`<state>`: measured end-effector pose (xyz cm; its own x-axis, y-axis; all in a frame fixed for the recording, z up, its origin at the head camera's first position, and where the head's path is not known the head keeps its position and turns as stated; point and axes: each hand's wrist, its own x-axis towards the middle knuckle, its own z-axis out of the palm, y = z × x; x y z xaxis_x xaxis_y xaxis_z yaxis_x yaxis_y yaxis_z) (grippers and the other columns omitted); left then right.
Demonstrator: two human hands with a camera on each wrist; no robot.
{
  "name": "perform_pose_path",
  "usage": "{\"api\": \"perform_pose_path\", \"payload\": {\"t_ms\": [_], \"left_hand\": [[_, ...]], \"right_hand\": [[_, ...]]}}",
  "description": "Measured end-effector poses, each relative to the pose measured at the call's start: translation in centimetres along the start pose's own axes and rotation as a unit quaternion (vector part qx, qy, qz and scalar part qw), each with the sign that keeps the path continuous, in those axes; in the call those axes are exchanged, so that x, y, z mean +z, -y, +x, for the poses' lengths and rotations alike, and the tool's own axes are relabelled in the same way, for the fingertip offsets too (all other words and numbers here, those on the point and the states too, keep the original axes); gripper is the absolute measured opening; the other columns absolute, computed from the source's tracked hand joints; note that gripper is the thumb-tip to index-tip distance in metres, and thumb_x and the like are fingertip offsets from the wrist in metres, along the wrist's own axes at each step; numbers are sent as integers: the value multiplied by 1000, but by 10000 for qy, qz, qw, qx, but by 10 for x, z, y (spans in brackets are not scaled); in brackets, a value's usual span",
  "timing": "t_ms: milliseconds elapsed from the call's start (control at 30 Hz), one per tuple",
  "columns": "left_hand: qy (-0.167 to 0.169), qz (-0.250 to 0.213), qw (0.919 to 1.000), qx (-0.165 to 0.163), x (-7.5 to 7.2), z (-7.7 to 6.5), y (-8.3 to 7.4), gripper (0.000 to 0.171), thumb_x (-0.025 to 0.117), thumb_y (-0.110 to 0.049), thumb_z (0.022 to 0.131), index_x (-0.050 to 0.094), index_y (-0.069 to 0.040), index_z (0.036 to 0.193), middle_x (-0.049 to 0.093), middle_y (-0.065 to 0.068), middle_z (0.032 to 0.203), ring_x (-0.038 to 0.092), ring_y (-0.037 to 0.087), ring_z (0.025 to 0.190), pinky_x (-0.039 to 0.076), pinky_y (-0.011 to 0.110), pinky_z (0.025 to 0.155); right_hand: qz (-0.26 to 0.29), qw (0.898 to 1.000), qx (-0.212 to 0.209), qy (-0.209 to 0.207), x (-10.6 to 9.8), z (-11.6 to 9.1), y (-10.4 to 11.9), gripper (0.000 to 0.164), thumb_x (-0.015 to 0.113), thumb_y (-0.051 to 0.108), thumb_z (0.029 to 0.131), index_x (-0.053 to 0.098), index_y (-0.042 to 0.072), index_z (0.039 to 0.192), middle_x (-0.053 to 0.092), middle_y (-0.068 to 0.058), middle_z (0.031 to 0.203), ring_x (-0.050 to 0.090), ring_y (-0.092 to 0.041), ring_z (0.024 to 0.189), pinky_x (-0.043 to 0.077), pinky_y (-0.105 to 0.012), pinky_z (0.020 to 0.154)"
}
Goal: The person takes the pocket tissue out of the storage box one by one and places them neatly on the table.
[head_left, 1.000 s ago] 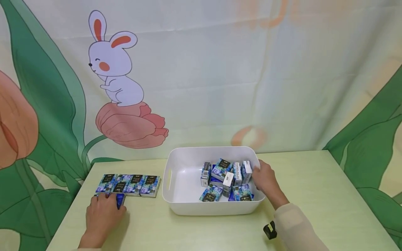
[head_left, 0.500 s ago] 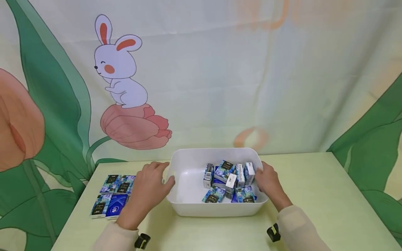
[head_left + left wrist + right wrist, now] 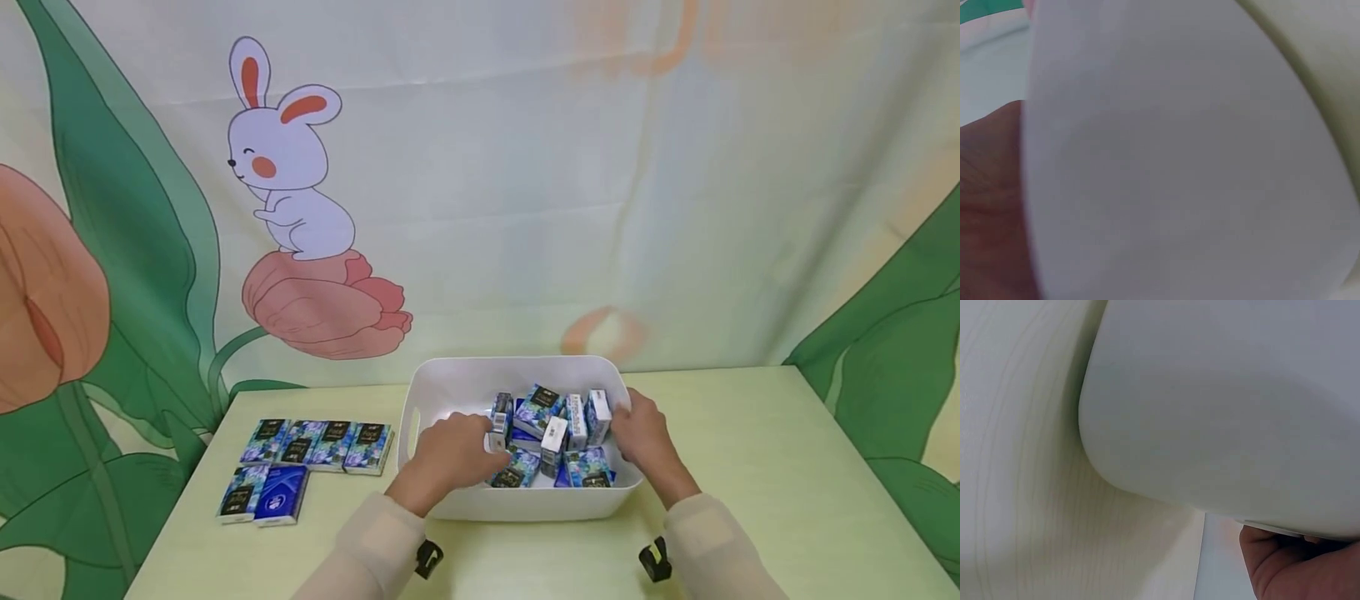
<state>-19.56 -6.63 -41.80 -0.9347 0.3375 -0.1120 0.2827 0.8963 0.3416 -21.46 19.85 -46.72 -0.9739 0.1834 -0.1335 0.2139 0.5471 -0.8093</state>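
A white plastic bin (image 3: 525, 505) holds several small blue floral packs that look like pocket tissues, some lying flat, some on edge. My left hand (image 3: 453, 454) reaches over its front left rim, thumb and fingers spread around the near-left packs. Its fingertips overlap an upright tissue pack (image 3: 501, 417); a flat tissue pack (image 3: 516, 471) lies by the thumb. In the left wrist view the bin wall (image 3: 1179, 150) hides most of that hand. My right hand (image 3: 641, 433) grips the bin's right side; in the right wrist view its fingers (image 3: 1272, 559) curl at the handle slot.
Left of the bin, several tissue packs (image 3: 332, 446) stand in a row on the pale table (image 3: 787, 467). In front of that row lie a floral pack (image 3: 242, 494) and a plain blue pack (image 3: 281, 495). A printed curtain (image 3: 487, 208) hangs behind the table.
My left hand has let go of the blue pack in the front row and moved right, into the bin. The right hand stays on the bin's side.
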Motion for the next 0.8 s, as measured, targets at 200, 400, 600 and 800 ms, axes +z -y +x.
{"api": "perform_pose_path", "payload": {"t_ms": [200,400,600,800], "left_hand": [[376,122,9988,-272,24,15,-12,45,82,-50,75,65,-10,85,59,2,70,51,19,59,45,37,50],[682,716,9938,-515,41,20,-17,51,87,-52,71,64,-9,86,61,3,74,56,20,63,52,42,57],[745,660,9946,-280,40,19,-13,46,87,-43,75,64,-6,88,62,4,74,54,17,62,53,39,57],[398,0,9992,52,14,9,-11,42,80,-36,79,61,-2,95,56,5,75,50,18,66,45,35,59]], "right_hand": [[11,10000,-5,25,1,0,1,39,40,10,103,50,-8,135,59,-35,117,63,-34,78,51,-32,50],[30,10000,-2,-27,1,0,1,41,39,10,102,49,-8,138,58,-35,119,63,-36,80,51,-32,49],[-19,9999,-56,-84,2,1,2,39,40,9,101,52,-8,134,60,-34,117,63,-37,80,51,-33,49],[-70,10000,16,-67,1,2,2,40,40,10,102,50,-7,137,59,-34,122,64,-39,88,52,-33,51]]}}
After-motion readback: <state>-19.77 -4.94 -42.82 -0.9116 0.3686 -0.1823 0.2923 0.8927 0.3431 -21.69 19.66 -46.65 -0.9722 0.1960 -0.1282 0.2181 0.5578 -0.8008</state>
